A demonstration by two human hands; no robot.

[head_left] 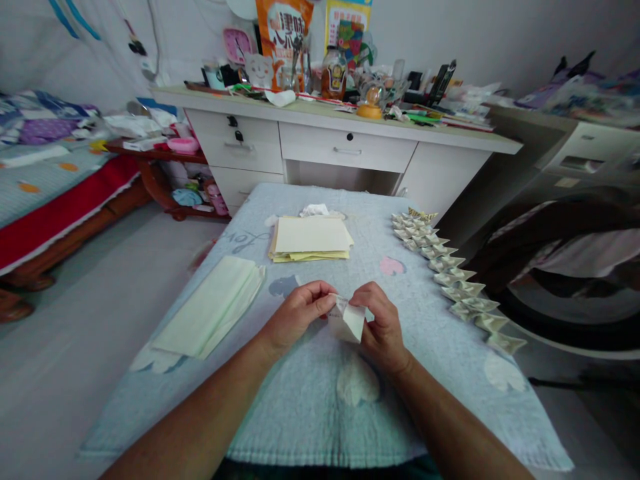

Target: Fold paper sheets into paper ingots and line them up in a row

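Note:
A small folded piece of whitish paper [345, 323] is held up over the cloth between my two hands. My left hand [307, 310] pinches its left edge between thumb and fingers. On the opposite side, my right hand [383, 327] grips the paper's right edge, with the index finger bent over the top. Beyond my hands lies a stack of cream paper sheets [314, 235]. To the left is a pile of pale green paper [210, 307]. Along the right runs a chain of folded paper pieces [453, 277], nested one behind another.
A light blue patterned cloth [320, 413] covers the table. Crumpled white tissue [315, 210] sits behind the stack. A white desk [345, 143] with jars and bags stands ahead, a washing machine [575, 253] to the right, a bed [55, 180] to the left.

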